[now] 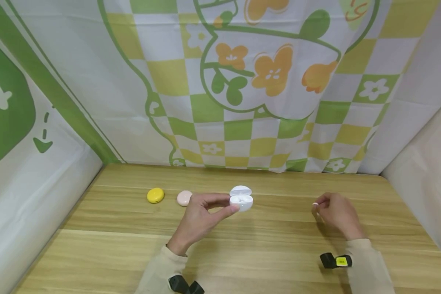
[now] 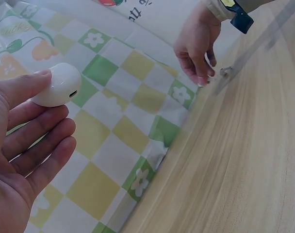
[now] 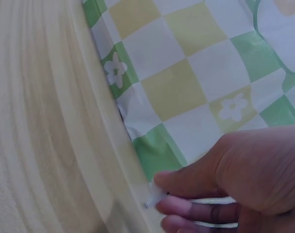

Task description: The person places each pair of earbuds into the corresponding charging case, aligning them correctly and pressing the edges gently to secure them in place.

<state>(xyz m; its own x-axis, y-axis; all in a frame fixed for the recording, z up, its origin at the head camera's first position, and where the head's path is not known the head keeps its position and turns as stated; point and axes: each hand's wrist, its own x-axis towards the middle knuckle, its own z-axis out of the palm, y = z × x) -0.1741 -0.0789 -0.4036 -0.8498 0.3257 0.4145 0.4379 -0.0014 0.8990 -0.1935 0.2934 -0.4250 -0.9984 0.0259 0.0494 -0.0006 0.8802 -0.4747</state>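
Observation:
In the head view my left hand [image 1: 200,218] holds a small white earbud case [image 1: 244,205] above the table, thumb in front and fingers behind. The case's lid is raised; what lies inside is too small to make out. The left wrist view shows the white case [image 2: 65,83] from outside, with a dark port slot, between thumb and index finger. Off to the right, my right hand [image 1: 339,213] pinches a small white earbud [image 1: 315,203] low over the table. In the right wrist view the earbud [image 3: 156,195] is between thumb and fingertips, partly hidden.
A yellow round case [image 1: 155,195] lies on the wooden table [image 1: 272,253] to the left. A pink round case [image 1: 184,198] lies beside it, partly behind my left hand. A checkered, flowered cloth [image 1: 242,134] hangs along the table's back edge, with cloth walls on both sides.

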